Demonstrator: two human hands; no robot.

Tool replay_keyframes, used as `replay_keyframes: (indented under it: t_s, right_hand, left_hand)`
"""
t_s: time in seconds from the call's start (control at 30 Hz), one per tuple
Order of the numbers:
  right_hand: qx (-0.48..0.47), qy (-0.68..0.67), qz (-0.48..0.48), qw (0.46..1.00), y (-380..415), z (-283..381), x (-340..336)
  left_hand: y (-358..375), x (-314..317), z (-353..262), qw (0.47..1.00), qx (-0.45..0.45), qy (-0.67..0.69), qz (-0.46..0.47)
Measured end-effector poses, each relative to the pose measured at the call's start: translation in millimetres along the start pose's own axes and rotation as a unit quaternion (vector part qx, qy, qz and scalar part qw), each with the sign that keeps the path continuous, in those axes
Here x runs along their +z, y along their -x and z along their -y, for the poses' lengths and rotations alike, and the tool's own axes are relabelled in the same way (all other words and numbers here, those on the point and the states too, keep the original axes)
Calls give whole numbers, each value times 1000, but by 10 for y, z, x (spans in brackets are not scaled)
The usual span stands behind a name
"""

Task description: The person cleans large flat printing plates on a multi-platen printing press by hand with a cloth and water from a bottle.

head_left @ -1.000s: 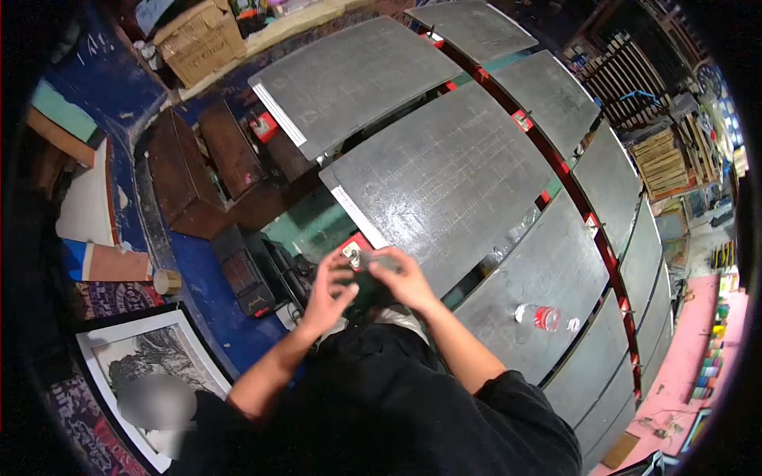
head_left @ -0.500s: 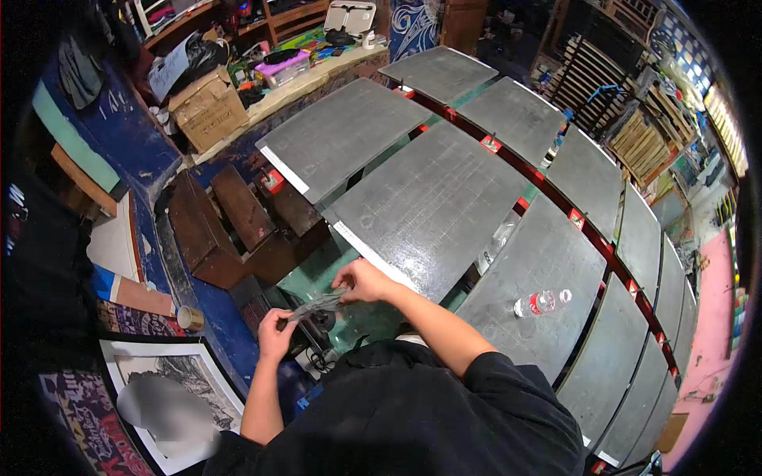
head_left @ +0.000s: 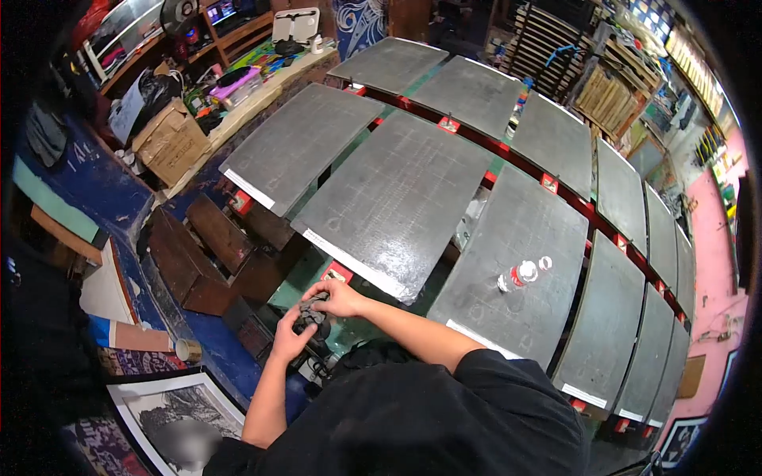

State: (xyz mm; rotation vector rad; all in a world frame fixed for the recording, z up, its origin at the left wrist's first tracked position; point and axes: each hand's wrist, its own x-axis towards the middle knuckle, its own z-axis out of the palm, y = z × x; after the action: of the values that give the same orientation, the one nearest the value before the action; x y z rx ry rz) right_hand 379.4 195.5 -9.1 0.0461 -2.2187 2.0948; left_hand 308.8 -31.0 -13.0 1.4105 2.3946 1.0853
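My left hand and my right hand meet around a crumpled dark grey cloth, low in the middle of the head view. The fingers of both hands are bent and press into the bunched cloth. Just beyond them is the near edge of a grey flat panel with a white strip along it. A red clamp piece shows between that panel and my right hand.
More grey panels stretch to the right, divided by a dark red rail. On one stands a clear bottle. Brown wooden boxes are at the left, a cardboard box beyond. A framed picture lies lower left.
My hands have come closer together, and the cloth stretched between them is now bunched into a wad. The view has turned, so the panels appear further left.
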Motion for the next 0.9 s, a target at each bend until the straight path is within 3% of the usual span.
replay_keyframes:
  t_s: [0.07,0.13,0.2,0.23,0.3,0.33,0.4,0.47,0.5,0.6,0.63,0.67,0.73,0.8,0.87,0.9]
  right_hand:
    - [80,52,-9,995,5,37,-33]
    - [76,108,-34,991,44,31,-73]
    - [42,221,-58,973,71,26,-106]
    - [78,235,-47,968,96,79,-106]
    - [65,284,-40,956,113,86,-35]
    - [57,304,-38,950,125,93,5]
    - [73,326,-13,943,123,112,87]
    - [-21,393,-12,919,168,148,71]
    - [-22,397,-13,917,188,175,54]
    - [-66,405,8,912,200,202,-40]
    - [-29,366,6,930,224,172,-73]
    - [9,324,6,946,264,146,-99]
    - [-29,275,-10,961,295,224,-131]
    - [-30,232,-8,972,309,346,-79]
    - [-32,136,-59,989,319,499,-89]
    - [-18,114,-55,992,304,537,-140]
  left_hand:
    - [7,203,83,946,-247,207,-30]
    - [18,253,116,953,-231,192,-29]
    - [-36,181,-64,963,-256,82,-4]
    - [-41,183,-103,964,-253,83,-3]
    - [-12,199,-157,975,-217,-37,-16]
    - [-6,204,-182,976,-213,-36,-17]
    - [37,217,-215,997,-71,5,-43]
    - [37,269,-202,986,-82,115,-89]
    - [33,254,-164,986,-79,115,-86]
    - [18,260,-102,982,-80,151,-86]
    - [61,279,32,984,-112,131,-45]
    - [85,258,10,961,-209,180,9]
    - [83,249,-27,984,-110,139,13]
    - [46,111,-39,989,-110,97,35]
    - [9,-74,-44,984,-14,-96,152]
    - [176,43,202,983,-81,-88,136]
